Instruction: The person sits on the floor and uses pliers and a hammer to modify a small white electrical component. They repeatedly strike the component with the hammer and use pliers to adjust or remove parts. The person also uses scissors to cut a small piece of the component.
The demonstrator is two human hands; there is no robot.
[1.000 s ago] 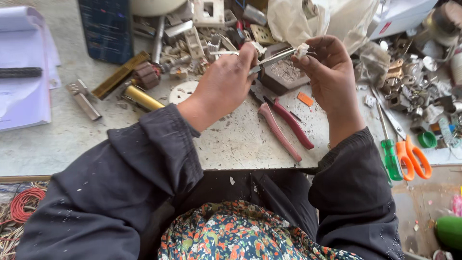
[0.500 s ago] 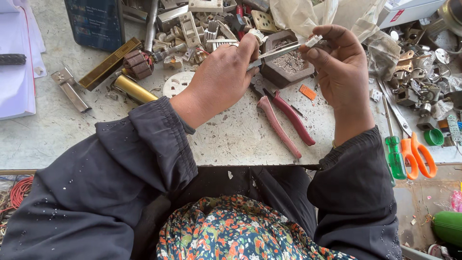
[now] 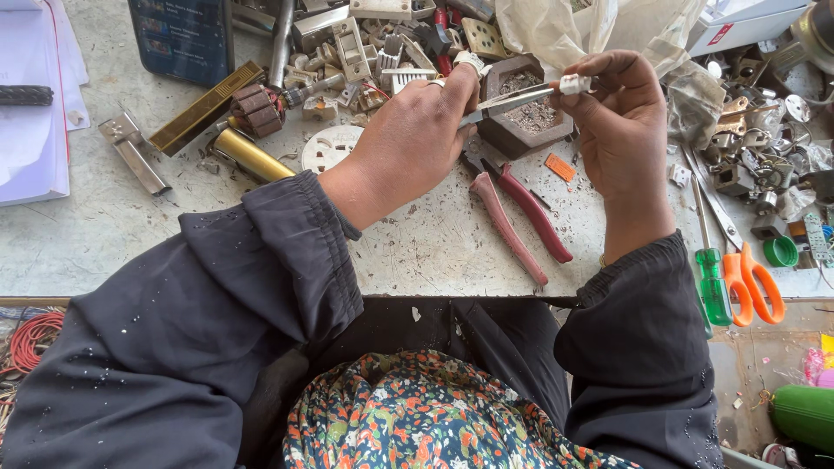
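Upper centre of frame: left hand (image 3: 408, 139) grips metal blade tool (image 3: 508, 102), tip in small white plastic part (image 3: 574, 84) pinched by right hand (image 3: 621, 130). Risk: blade slips, cuts fingers; part drops into tabletop (image 3: 417, 243) clutter.

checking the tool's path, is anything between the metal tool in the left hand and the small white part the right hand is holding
Nothing visible: the metal tool in the left hand runs straight to the small white part pinched by the right hand, above the dark block.

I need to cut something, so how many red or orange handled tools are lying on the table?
2. Red-handled pliers lie below the left hand, near the table's front edge. Orange-handled scissors lie right of the right hand, beside a green screwdriver. The clutter may hide more.
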